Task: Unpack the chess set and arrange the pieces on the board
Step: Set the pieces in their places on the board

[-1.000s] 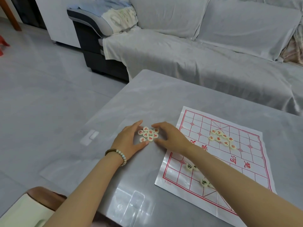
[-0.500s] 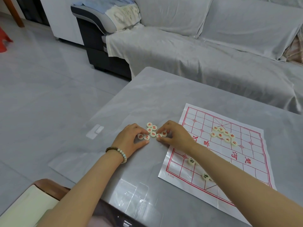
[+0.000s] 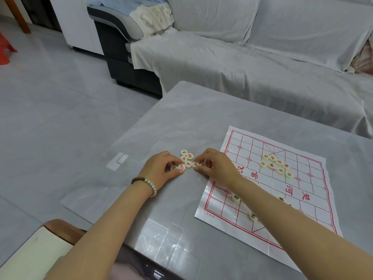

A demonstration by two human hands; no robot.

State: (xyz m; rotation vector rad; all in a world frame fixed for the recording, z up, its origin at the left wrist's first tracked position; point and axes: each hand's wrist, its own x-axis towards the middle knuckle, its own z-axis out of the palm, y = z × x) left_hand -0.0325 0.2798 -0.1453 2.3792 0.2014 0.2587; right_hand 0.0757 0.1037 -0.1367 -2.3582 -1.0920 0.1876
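we're sorting the loose pieces (image 3: 187, 157) beside the board (image 3: 302, 179), left hand (image 3: 161, 171) and right hand (image 3: 217, 168) each pinching one; next, we judge, they need lifting onto their proper points

Head view, downward, seemingly close over table (image 3: 201, 118).

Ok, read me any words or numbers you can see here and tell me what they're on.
"3.0cm": near-left corner of the board.
"楚河" and "界": big red characters across the board's middle.
The pieces beside the board and the pieces on the board: single characters, too small to read reliably.
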